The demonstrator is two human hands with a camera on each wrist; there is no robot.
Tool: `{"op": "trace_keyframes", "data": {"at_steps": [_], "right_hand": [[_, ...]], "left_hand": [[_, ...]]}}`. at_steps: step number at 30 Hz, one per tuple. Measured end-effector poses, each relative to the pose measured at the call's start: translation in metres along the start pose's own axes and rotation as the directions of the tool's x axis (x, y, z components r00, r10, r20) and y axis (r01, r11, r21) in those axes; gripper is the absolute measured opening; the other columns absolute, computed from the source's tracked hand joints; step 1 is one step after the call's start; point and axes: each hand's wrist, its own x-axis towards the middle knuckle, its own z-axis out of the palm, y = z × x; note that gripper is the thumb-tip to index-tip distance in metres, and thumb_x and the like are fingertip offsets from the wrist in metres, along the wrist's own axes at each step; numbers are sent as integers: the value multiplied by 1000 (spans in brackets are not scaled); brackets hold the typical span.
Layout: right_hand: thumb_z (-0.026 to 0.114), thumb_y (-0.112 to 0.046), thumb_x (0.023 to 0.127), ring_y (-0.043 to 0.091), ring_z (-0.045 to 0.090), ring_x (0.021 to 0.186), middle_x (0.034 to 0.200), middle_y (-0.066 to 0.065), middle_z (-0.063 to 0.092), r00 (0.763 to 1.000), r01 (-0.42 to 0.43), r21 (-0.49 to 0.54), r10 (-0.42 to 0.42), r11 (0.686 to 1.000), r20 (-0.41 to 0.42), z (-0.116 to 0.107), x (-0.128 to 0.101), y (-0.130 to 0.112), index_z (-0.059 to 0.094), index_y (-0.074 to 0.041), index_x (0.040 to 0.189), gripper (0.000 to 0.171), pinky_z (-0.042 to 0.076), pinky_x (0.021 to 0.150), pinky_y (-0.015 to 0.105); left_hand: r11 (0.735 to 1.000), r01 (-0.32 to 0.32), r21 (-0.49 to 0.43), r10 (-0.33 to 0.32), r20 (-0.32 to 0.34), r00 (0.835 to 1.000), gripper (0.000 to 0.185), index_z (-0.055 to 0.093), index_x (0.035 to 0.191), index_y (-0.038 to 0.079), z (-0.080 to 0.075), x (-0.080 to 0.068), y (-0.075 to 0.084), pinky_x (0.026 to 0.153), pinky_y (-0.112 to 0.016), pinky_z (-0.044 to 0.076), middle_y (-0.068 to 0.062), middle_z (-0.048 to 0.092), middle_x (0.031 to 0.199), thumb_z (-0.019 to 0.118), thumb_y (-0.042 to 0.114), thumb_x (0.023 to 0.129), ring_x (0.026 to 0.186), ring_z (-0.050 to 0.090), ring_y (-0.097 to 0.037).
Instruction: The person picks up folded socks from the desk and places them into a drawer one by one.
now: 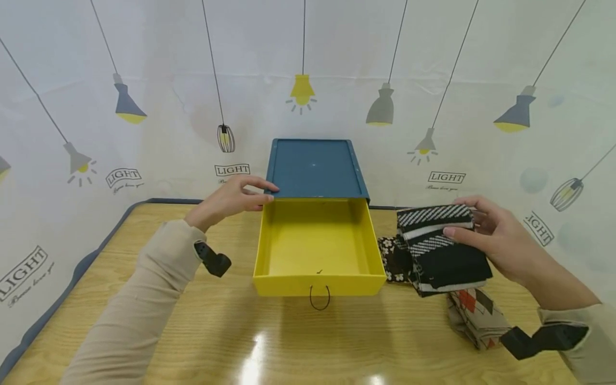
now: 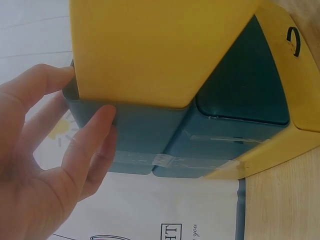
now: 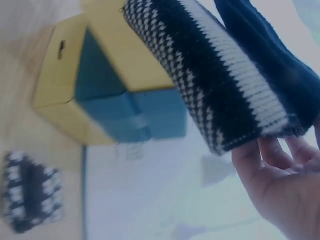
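The folded black-and-white knit socks sit lifted above the wooden table, just right of the open yellow drawer. The right hand holds them with thumb on the near side and fingers curled behind, so the bundle stays folded. The left hand rests at the back left corner of the blue cabinet, fingers fairly straight and pressing its edge and side; the left wrist view shows fingertips flat against the blue wall.

To do this well, I would judge the left hand should brace the cabinet so the drawer cannot slide, while the right carries the bundle level over the drawer's right wall and sets it flat in a corner without letting the fold spring apart.

Counted: one cabinet, one drawer with one loop pull, one bundle in hand, one dark floral-patterned piece lying beside the drawer, one beige diamond-patterned piece nearer the person, two hands
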Motion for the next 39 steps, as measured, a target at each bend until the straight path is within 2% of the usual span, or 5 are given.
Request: {"op": "trace_keyframes", "data": {"at_steps": [11, 23, 28, 34, 39], "right_hand": [[59, -17, 87, 11, 50, 69, 108, 13, 43, 988, -105, 144, 87, 984, 131, 38, 55, -80, 32, -9, 129, 51, 41, 52, 20], [61, -21, 85, 15, 33, 60, 135, 13, 32, 897, -349, 150, 283, 925, 341, 116, 99, -97, 27, -15, 136, 62, 27, 49, 23], [59, -17, 86, 18, 42, 67, 126, 13, 41, 862, -395, 135, 317, 909, 395, 133, 102, -98, 31, -14, 132, 54, 33, 49, 23], [58, -11, 87, 27, 40, 115, 139, 12, 23, 825, -441, 117, 350, 890, 444, 152, 107, -96, 35, -10, 128, 48, 42, 89, 47], [58, -11, 86, 27, 44, 109, 138, 11, 23, 811, -442, 76, 361, 894, 461, 162, 110, -98, 36, -12, 127, 47, 46, 84, 42]], "left_hand": [[1000, -8, -6, 8, 11, 1000, 33, 57, 117, 6, -1, 0, 1, 81, -34, 50, -10, 35, 133, 58, 21, 87, 102, 55, -27], [1000, 12, -13, -12, -3, 1000, 33, 57, 117, 8, 0, -2, 3, 81, -33, 50, -10, 39, 130, 58, 21, 87, 103, 55, -27], [1000, 1, -14, -1, 8, 1000, 32, 57, 116, 8, 1, -1, 3, 82, -34, 50, -9, 38, 131, 58, 22, 87, 104, 54, -27], [1000, 2, -8, -2, 5, 1000, 33, 57, 117, 9, 0, -2, 4, 82, -35, 49, -9, 38, 131, 58, 23, 87, 102, 55, -27], [1000, -3, -8, 3, 1, 1000, 33, 57, 117, 9, 0, -2, 3, 81, -35, 50, -9, 37, 131, 58, 23, 87, 102, 54, -28]]}}
